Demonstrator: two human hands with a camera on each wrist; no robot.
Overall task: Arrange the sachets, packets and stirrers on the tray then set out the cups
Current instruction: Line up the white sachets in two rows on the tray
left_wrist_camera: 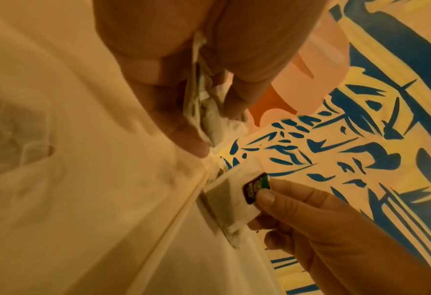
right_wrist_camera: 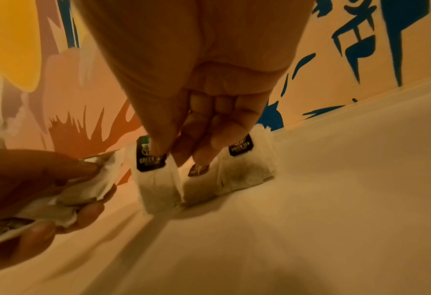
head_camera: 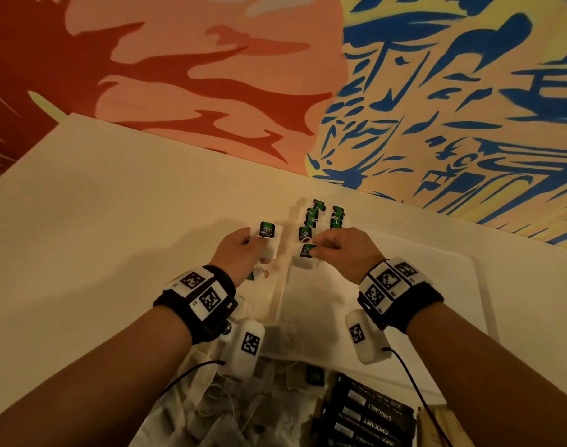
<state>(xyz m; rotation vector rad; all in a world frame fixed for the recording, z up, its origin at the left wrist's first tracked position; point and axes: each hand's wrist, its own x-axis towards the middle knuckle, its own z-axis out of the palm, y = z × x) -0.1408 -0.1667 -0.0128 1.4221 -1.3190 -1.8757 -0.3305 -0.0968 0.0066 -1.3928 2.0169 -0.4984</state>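
Green-tagged tea bags (head_camera: 320, 217) stand in two short rows at the far left corner of the white tray (head_camera: 479, 285). My right hand (head_camera: 314, 250) pinches the green tag of one tea bag (right_wrist_camera: 158, 185) between thumb and fingers, and holds it upright at the near end of the left row, its base on the tray floor. Beside it stand other placed bags (right_wrist_camera: 244, 167). Just left of the tray, my left hand (head_camera: 253, 243) grips a small bundle of tea bags (left_wrist_camera: 206, 111), one tag (head_camera: 267, 229) facing up.
A loose heap of tea bags (head_camera: 230, 411) lies on the white table at the near edge, next to a stack of black Chocomet packets (head_camera: 369, 411). A painted wall runs close behind the table. Wrist-camera cables hang by both forearms.
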